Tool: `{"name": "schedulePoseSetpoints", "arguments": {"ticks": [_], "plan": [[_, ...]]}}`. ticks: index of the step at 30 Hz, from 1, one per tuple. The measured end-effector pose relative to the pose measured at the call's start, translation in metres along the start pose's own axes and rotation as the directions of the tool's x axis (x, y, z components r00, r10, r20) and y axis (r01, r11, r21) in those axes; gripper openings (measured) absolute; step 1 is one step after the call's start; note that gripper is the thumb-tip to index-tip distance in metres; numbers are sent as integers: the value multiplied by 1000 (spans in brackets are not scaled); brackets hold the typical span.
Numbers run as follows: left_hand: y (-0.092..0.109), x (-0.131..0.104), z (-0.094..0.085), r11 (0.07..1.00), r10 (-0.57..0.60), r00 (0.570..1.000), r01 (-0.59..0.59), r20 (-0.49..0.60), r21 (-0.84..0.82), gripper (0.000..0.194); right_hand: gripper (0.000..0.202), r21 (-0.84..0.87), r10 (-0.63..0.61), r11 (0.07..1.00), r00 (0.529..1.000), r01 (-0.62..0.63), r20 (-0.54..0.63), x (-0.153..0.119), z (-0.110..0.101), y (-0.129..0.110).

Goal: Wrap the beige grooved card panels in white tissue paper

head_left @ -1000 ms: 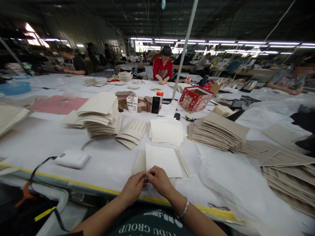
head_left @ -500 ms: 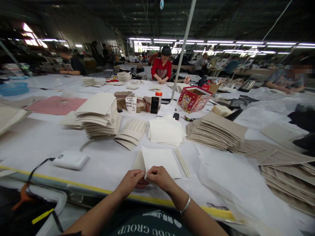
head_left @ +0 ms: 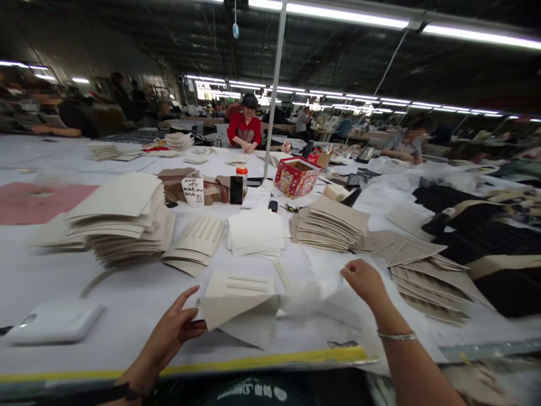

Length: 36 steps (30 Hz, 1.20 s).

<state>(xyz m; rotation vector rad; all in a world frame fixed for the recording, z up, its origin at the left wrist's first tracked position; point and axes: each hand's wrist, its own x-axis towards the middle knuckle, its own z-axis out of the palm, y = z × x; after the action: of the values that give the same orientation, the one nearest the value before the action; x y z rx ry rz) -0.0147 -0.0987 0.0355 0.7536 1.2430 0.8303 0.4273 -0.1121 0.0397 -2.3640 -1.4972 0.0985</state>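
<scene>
My left hand (head_left: 180, 320) has its fingers spread at the left edge of a beige fabric panel (head_left: 240, 316); the panel's near part is lifted and curls, and raised strips show on its far part. To the right, my right hand (head_left: 363, 279) is raised over thin translucent white sheeting (head_left: 333, 304), its fingers curled together around something blurred or hidden. Beyond the panel lie narrow pale strips (head_left: 282, 274), a stack of white pieces (head_left: 256, 232) and beige pieces with raised strips (head_left: 198, 242).
Tall beige stacks stand at left (head_left: 116, 197) and right (head_left: 333, 223), with more panels (head_left: 431, 276) farther right. A white device (head_left: 57, 321) lies at the near left. A pole (head_left: 274, 90) and a red box (head_left: 297, 177) stand farther back. A person in red (head_left: 244, 128) sits across the table.
The view has turned right. My hands have moved apart, my right hand rightward over the sheeting. My left hand has opened, and the panel between them now shows raised strips and a curled near part.
</scene>
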Motion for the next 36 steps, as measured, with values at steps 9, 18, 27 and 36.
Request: {"name": "schedulePoseSetpoints", "arguments": {"ticks": [9, 18, 27, 36], "plan": [[25, -12, 17, 965, 80, 996, -86, 34, 247, 75, 28, -344, 220, 911, 974, -228, -62, -14, -13, 63], [42, -14, 32, 838, 190, 946, -295, 262, 459, 42, 71, 344, -603, 760, 796, 551, 56, -107, 30, -75], [47, -26, 12, 15, 651, 519, -738, 554, 674, 29, 19, 619, -455, 705, 890, 346, 20, -117, 55, -112], [31, -48, 7, 97, 832, 421, -752, 362, 652, 19, 23, 975, -333, 217, 935, -48, 120, -145, 12, -118]]}}
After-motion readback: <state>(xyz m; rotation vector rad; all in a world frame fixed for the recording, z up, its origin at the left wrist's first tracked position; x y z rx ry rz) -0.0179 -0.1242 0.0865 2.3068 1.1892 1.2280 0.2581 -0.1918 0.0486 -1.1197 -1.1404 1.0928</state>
